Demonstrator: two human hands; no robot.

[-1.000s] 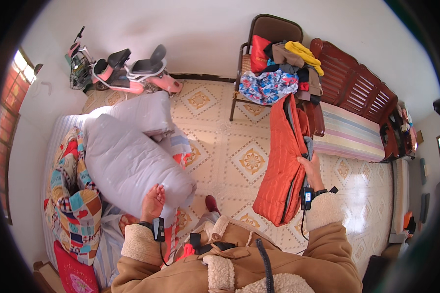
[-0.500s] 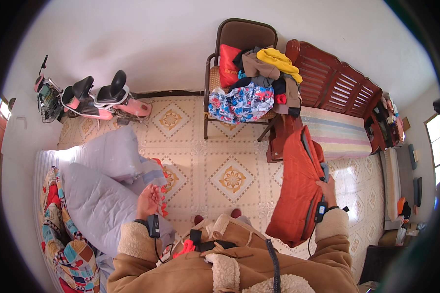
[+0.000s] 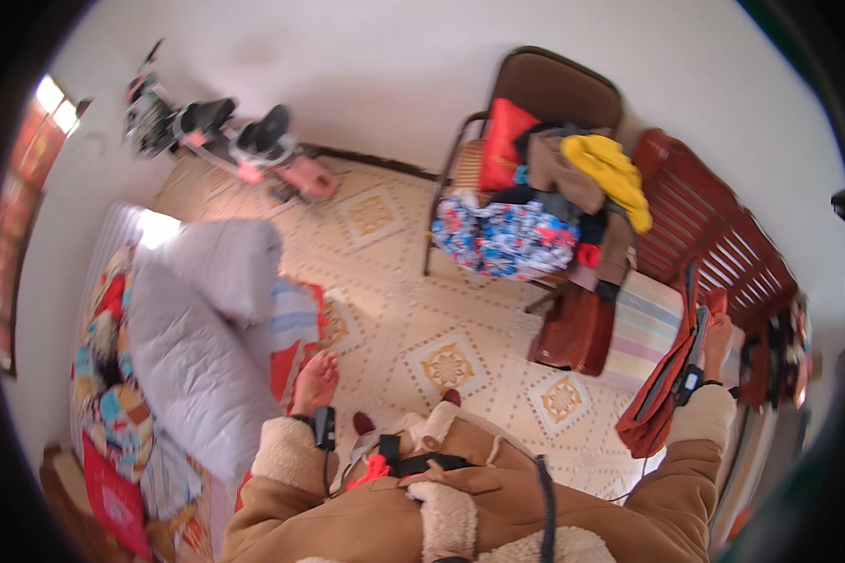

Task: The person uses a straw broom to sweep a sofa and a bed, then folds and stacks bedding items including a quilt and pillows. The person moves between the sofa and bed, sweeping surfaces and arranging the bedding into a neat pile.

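Note:
On the right, my right hand [image 3: 718,340] is closed on an orange-red quilted garment [image 3: 660,399], which looks like a padded jacket. It hangs down in a narrow fold beside the bench, with a grey-blue strip of lining along one edge. My left hand [image 3: 317,383] is in front of me at the left, loosely curled with the fingers a little apart and nothing in it. Closest to that hand are the pale grey quilt [image 3: 202,342] and the red-edged, blue-striped cloth [image 3: 294,314] on the bed.
A brown metal chair [image 3: 559,80] bears a pile of clothes [image 3: 582,178]. Right of it stands a red-brown wooden bench [image 3: 723,220] with a striped pad [image 3: 650,314]. A pink scooter [image 3: 244,150] leans by the far wall. Patterned tiles [image 3: 394,300] cover the floor.
My right hand has moved up and to the right with the garment, which now hangs narrower and near the bench. My view has turned and tilted; the left hand stays loosely curled.

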